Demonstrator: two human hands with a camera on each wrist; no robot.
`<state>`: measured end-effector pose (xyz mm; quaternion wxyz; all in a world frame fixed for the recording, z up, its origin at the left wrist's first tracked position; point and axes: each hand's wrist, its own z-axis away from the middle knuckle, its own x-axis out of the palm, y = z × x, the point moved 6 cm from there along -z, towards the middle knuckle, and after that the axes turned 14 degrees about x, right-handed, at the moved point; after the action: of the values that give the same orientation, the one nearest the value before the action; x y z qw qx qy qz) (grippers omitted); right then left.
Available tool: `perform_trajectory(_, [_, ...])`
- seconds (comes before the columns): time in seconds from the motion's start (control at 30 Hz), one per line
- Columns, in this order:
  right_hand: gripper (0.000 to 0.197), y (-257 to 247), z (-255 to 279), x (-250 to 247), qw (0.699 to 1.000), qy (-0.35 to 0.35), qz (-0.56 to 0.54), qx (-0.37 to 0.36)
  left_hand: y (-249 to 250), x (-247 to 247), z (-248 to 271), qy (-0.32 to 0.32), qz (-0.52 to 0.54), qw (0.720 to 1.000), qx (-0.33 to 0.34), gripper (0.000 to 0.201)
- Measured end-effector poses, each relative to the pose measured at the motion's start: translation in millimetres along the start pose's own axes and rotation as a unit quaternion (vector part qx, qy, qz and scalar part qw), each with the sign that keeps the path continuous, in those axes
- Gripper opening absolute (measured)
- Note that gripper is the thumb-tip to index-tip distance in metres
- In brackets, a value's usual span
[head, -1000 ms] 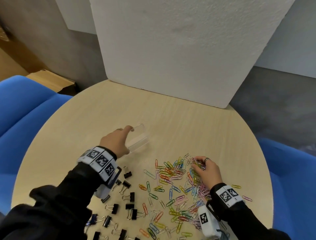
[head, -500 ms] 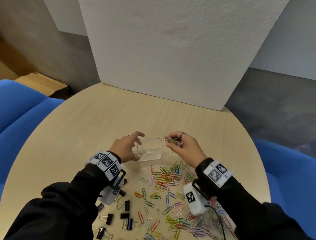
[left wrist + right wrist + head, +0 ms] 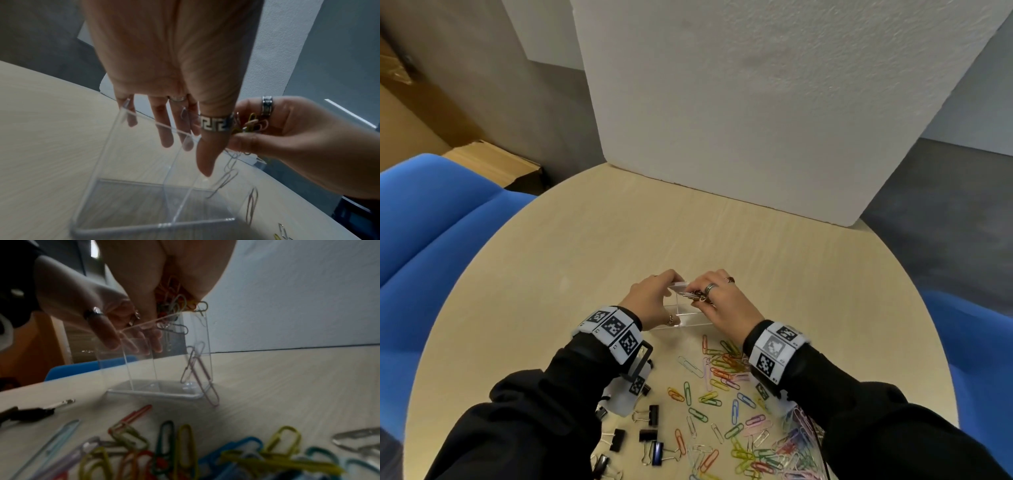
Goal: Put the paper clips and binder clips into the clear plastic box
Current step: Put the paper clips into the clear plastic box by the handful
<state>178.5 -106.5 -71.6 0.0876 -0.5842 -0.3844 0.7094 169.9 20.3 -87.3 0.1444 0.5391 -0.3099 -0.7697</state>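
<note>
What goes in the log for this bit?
left hand: holds box | right hand: dropping paper clips over box | binder clips: on table

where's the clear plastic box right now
In the head view the clear plastic box stands on the round wooden table, just beyond the scattered coloured paper clips, between the left hand, steadying it, and the right hand.
</note>
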Motion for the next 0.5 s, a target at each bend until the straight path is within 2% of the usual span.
perform_trajectory(0.1, [0.032, -4.0, 1.6, 3.5, 0.996, 0.034, 0.055, -0.066, -0.1, 0.4, -0.9, -0.004, -0.005, 1.0, 0.002, 0.055])
perform_trajectory(0.2, [0.033, -7.6, 3.2, -2.0, 0.99, 0.06, 0.086, -0.091, 1.2, -0.3, -0.7, -0.004, 0.001, 1.0, 0.002, 0.053])
perform_trajectory(0.27, [0.031, -8.2, 5.5, -4.4, 0.989, 0.053, 0.095, -0.101, 0.9, -0.8, -0.2, -0.003, 0.001, 1.0, 0.001, 0.053])
perform_trajectory(0.37, [0.029, -5.3, 9.2, -11.4, 0.993, 0.044, 0.062, -0.093, 2.3, -1.3, 0.4, -0.001, 0.001, 1.0, 0.004, 0.052])
perform_trajectory(0.5, [0.027, 6.2, 13.3, -25.1, 0.998, 0.04, -0.021, -0.045, 3.9, -0.9, 0.5, -0.005, 0.008, 1.0, 0.01, 0.049])
